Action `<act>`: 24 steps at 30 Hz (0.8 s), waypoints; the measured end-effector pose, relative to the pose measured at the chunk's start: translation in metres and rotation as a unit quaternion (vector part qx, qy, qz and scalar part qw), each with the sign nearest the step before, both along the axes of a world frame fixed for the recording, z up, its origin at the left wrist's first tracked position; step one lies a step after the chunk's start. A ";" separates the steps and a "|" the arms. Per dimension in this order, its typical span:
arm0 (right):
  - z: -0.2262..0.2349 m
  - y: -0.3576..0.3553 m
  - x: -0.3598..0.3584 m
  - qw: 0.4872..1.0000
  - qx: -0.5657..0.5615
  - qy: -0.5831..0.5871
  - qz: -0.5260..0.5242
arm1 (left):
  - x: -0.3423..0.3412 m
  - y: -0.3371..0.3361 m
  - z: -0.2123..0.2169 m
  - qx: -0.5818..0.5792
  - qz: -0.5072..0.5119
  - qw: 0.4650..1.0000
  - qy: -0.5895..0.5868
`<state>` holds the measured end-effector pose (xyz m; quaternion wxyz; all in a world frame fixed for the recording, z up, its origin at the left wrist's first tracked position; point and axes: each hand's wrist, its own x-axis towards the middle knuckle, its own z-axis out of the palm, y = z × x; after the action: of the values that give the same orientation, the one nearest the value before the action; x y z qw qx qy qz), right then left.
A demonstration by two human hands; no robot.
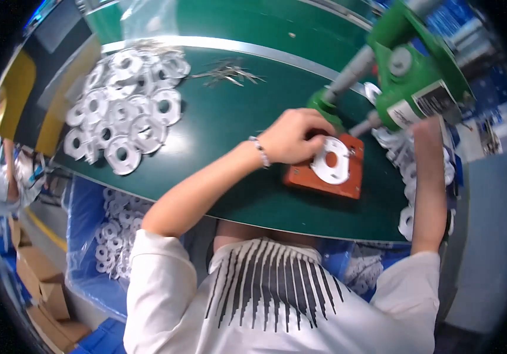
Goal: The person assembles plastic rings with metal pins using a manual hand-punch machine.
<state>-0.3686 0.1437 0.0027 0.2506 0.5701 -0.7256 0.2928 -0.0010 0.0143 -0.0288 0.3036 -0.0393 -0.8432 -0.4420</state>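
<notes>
A white plastic disc [341, 171] with a large round hole lies on an orange-brown fixture block [354, 186]. Over the disc's upper left edge is my left hand [295, 137], fingers curled and thumb drawn in as in a pinch. Whatever sits between those fingertips is hidden. Just beyond the block stands a green hand press [404, 76] with grey metal rods. My right arm reaches up along the right side to the press, where my right hand [428, 127] is blurred and partly cut off from view; its fingers do not show.
White discs [120, 112] lie heaped at the table's left, with thin metal pins [230, 72] farther back. More white discs [407, 221] line the right edge. A blue-lined bin [82, 236] of white parts stands below left, near cardboard boxes [38, 265].
</notes>
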 end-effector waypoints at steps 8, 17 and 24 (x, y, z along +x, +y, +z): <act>0.029 0.066 0.217 0.406 -0.210 -0.841 0.289 | 0.014 0.004 0.004 -0.110 0.066 0.991 -0.048; -0.037 0.099 0.232 0.299 -0.285 -0.858 0.306 | 0.013 0.021 0.017 -0.058 0.125 0.990 -0.004; -0.043 0.131 0.245 0.386 -0.335 -0.806 0.300 | 0.061 -0.037 0.036 -0.158 0.340 0.918 0.130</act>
<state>-0.1240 0.2745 -0.0400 -0.3851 0.1180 -0.2124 0.8903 0.0602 -0.0227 0.0069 0.5328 0.1455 -0.8174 -0.1640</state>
